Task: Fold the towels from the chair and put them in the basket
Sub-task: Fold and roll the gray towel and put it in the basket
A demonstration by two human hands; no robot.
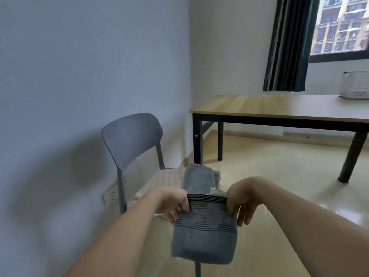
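While a folded blue-grey towel (205, 228) is held up in front of the chair (131, 140), its top edge is gripped at both corners. The left hand (173, 204) is seen at about seven o'clock in the view, its fingers curled and pinching the towel's left corner, with the thumb laid on the striped band. The right hand (242, 200) is found at about five o'clock; the right corner is pinched between its thumb and first finger, and the remaining fingers are let hang loosely spread below. The towel is hung downward from the two hands, its dark striped band near the top and its lower edge loose above the floor (279, 186).

Behind the hands, on the chair seat, a second blue towel (197, 178) is laid folded, and a pale pink striped towel (165, 178) is spread just beside it toward nine o'clock. A wooden table (279, 106) is placed at about two o'clock, well apart from the chair, and a white basket (357, 84) is set on its far right end. A dark curtain (287, 47) is hung at one o'clock beside the window (343, 25).
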